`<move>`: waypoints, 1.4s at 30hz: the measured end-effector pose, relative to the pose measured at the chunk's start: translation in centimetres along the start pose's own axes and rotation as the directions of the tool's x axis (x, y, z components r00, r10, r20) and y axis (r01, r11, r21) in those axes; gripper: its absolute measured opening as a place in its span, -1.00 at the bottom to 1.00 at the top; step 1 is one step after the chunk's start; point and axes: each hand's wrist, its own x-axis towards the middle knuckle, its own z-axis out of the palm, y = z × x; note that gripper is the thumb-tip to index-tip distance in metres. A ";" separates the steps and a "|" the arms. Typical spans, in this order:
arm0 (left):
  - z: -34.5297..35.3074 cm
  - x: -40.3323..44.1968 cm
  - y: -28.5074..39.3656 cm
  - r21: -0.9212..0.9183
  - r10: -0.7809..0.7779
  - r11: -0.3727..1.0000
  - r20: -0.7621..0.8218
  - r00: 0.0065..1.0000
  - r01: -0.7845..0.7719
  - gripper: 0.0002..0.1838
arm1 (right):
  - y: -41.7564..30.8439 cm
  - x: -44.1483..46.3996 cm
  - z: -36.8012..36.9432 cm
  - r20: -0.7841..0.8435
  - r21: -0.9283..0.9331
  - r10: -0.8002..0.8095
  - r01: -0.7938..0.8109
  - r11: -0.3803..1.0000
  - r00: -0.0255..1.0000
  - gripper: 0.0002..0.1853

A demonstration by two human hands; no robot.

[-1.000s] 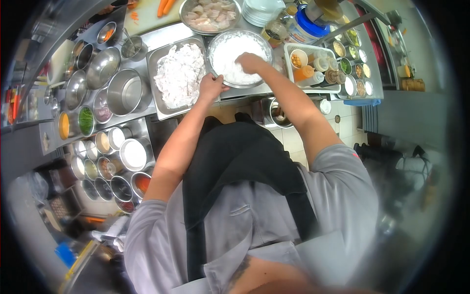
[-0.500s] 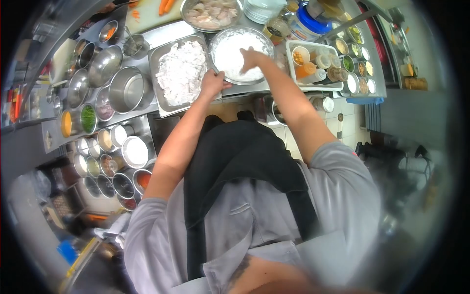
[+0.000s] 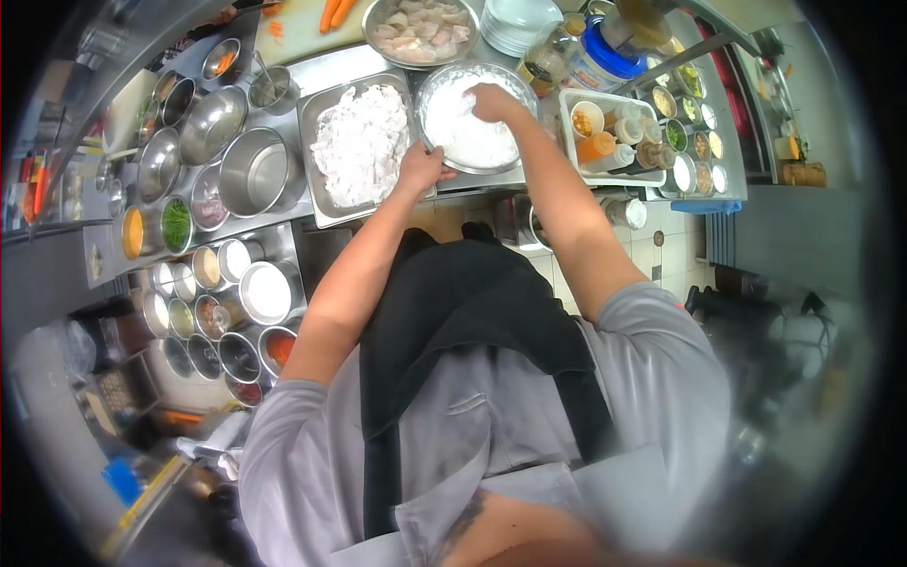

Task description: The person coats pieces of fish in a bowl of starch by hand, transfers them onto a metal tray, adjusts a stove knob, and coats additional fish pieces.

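Observation:
A round metal bowl (image 3: pixel 530 106) of white flour (image 3: pixel 472 137) stands on the counter in front of me. My left hand (image 3: pixel 422 170) grips its near left rim, thumb at the edge and fingers beneath. My right hand (image 3: pixel 493 102) dips into the flour at the bowl's far side; its fingertips are buried, so what they hold is hidden. Left of the bowl lies a rectangular metal tray (image 3: pixel 316 184) heaped with flour-coated pieces (image 3: pixel 361 142). Behind the bowl, another metal bowl (image 3: pixel 371 26) contains pale raw meat pieces (image 3: pixel 425 30).
A white bin (image 3: pixel 619 180) of sauce bottles sits to the right, with a blue-lidded tub (image 3: pixel 605 57) behind it. Stacked white plates (image 3: pixel 518 26) stand at the back. Steel pots (image 3: pixel 255 170) crowd the left. Carrots (image 3: pixel 335 13) lie on a cutting board (image 3: pixel 302 36).
My right hand has gone deeper into the flour, its fingers now covered. My left hand stays on the bowl's rim. The whole view has shifted slightly.

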 end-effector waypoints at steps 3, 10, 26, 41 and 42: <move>0.0 -0.2 0.5 0.039 -0.040 0.998 -0.013 0.999 0.041 -0.71 | 2.0 1.6 0.3 -0.009 -0.013 0.013 -0.013 1.000 1.000 -0.37; 0.2 0.0 0.7 0.023 -0.034 0.999 -0.013 0.999 0.034 -0.71 | -0.7 1.5 3.5 0.111 0.013 -0.007 0.006 1.000 0.994 0.10; -0.3 0.1 0.1 0.044 -0.034 0.998 -0.009 0.999 0.034 -0.71 | 1.0 0.0 0.6 0.106 -0.131 -0.116 0.129 0.983 0.988 -0.45; -0.1 -0.5 0.6 0.013 -0.047 0.999 -0.002 0.999 0.047 -0.71 | -2.4 -2.1 -6.9 -0.057 -0.104 -0.020 0.014 0.995 0.998 -0.49; 0.0 -0.6 0.7 0.012 -0.047 0.999 -0.002 0.999 0.047 -0.71 | -2.4 -2.2 -6.9 -0.057 -0.104 -0.020 0.014 0.994 0.998 -0.49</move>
